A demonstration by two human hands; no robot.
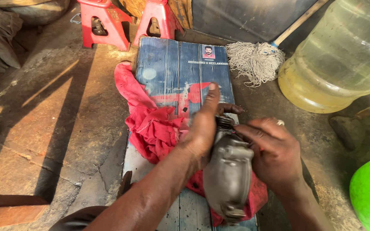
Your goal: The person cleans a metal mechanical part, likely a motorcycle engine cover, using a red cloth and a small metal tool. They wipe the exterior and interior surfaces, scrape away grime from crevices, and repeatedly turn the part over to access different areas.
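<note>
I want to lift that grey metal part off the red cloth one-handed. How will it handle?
The grey metal part looks like a thick casting, so probably heavy for its size and rigid. Both the left hand and right hand grip it, hinting at weight. Its rounded, grimy surface may be slippery; the red cloth could bunch.

You've got a grey cast-metal housing (228,171), rounded, grimy, lying lengthwise toward you over a red rag (156,128) on a blue board. Dark ribbed end points away; small lug at near end. Both sides clasped.
</note>
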